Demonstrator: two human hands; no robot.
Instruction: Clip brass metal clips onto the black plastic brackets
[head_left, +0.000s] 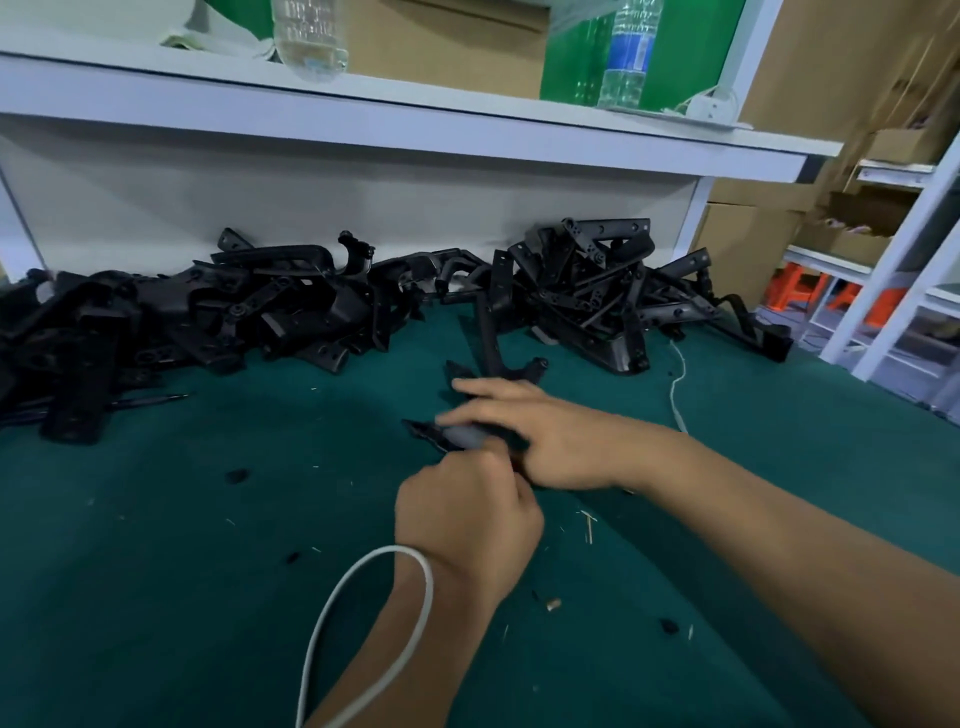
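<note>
Right hand (540, 436) lies flat, fingers straight, pressing a bracket (431, 434) onto the green table (156, 519); left hand (467, 519) curls tight at its near edge, contents hidden.

A green felt worktop (156, 519) spreads under the grip. Beyond it, a white shelf (363, 111) carries two water bottles (626, 52) and cardboard boxes (447, 47). Farther right stand white racks (893, 270), more cartons and orange stools (795, 291).
</note>
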